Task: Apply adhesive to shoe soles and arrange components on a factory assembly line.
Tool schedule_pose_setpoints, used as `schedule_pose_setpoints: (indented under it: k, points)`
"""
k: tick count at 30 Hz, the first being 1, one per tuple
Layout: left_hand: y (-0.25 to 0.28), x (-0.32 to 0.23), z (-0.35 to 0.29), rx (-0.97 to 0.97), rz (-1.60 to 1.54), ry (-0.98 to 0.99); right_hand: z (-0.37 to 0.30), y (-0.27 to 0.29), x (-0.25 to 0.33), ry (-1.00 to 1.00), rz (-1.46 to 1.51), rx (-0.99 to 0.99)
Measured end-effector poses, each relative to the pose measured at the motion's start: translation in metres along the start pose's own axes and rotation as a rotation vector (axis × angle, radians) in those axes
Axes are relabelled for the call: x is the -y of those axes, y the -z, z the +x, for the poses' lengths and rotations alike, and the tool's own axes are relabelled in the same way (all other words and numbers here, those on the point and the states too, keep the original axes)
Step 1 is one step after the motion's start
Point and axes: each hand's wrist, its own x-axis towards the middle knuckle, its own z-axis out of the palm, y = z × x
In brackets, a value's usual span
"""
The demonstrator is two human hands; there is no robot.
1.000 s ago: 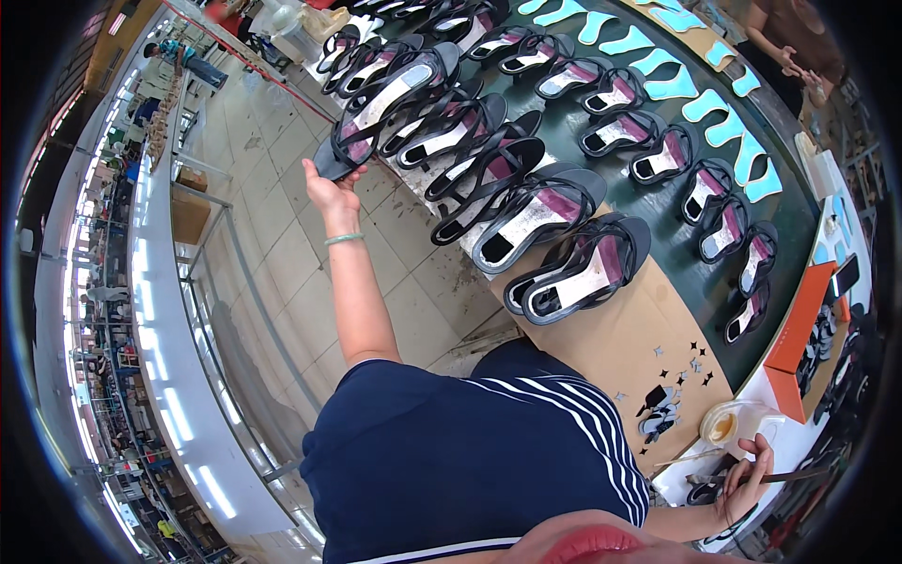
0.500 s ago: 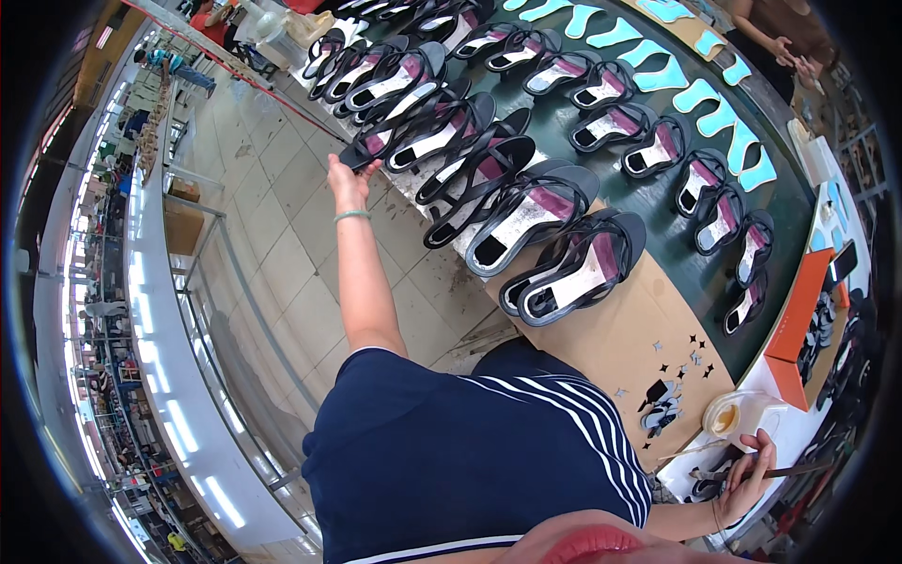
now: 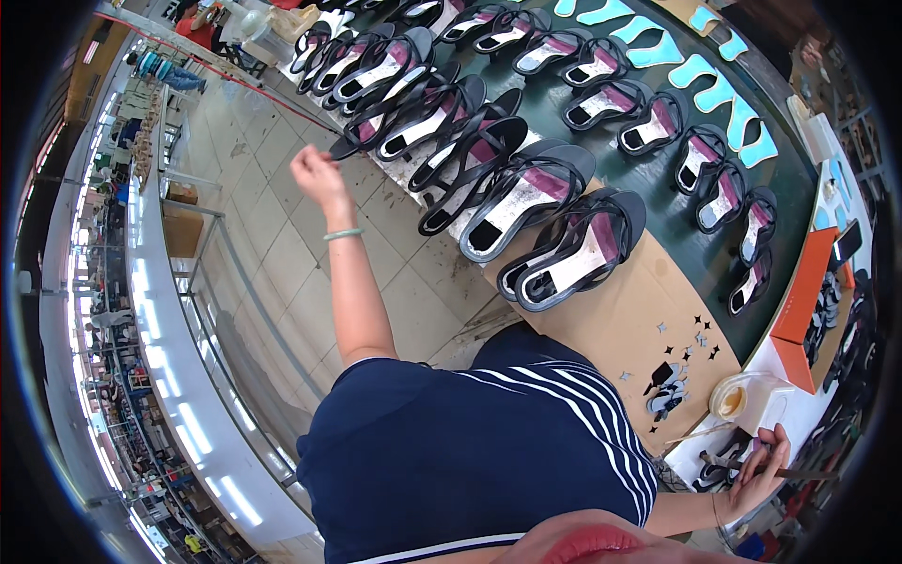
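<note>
My left hand (image 3: 321, 179) is raised over the aisle floor, fingers loosely bent and nothing visible in them. It is just left of a black strappy sandal (image 3: 362, 139) at the bench edge and apart from it. At lower right, my right hand (image 3: 759, 473) grips a dark stick-like handle (image 3: 806, 475); the kind of tool is unclear. Beside that hand stands a clear plastic tub (image 3: 772, 402) with a small cup of amber liquid (image 3: 729, 401). The nearest sandal pair (image 3: 573, 258) stands on brown cardboard (image 3: 648, 305), where small dark and silver star-shaped pieces (image 3: 700, 338) lie.
More black sandals (image 3: 700, 160) stand in rows on the dark green surface (image 3: 536, 108). Light-blue cut-outs (image 3: 648, 47) lie along the far side. An orange box (image 3: 808, 310) with dark parts is at right. A red cord (image 3: 235, 80) crosses the upper left. Another person's hand shows at upper right.
My left hand has let go of the sandal at the bench edge and moved left and slightly up. My right hand still holds the dark handle, shifted slightly right.
</note>
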Motion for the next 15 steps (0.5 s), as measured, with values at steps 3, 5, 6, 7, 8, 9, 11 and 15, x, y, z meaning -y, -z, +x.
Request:
schedule_pose_setpoints:
  k: [3, 5, 6, 7, 8, 9, 11, 15]
  points:
    - [-0.014, -0.052, -0.044, 0.412, -0.007, 0.059, 0.001, 0.000, 0.000, -0.012, 0.004, -0.062]
    - [-0.021, -0.056, -0.054, 0.734, 0.155, 0.179, 0.001, -0.001, 0.001, -0.003, 0.009, -0.049]
    - [-0.024, -0.052, -0.057, 0.844, 0.249, 0.164, 0.002, -0.001, 0.001, 0.002, 0.011, -0.044]
    - [-0.027, -0.044, -0.060, 0.954, 0.343, 0.149, 0.002, -0.002, 0.001, 0.004, -0.001, -0.017]
    - [-0.030, -0.040, -0.063, 0.986, 0.403, 0.106, 0.001, -0.003, 0.002, 0.005, -0.012, 0.004]
    - [-0.034, -0.037, -0.065, 1.018, 0.463, 0.064, 0.000, -0.003, 0.002, 0.006, -0.022, 0.024]
    - [-0.037, -0.033, -0.067, 1.011, 0.503, 0.005, -0.001, -0.004, 0.003, 0.015, -0.028, 0.057]
    - [-0.041, -0.032, -0.067, 1.029, 0.584, -0.041, -0.003, -0.006, 0.002, -0.010, -0.027, 0.053]
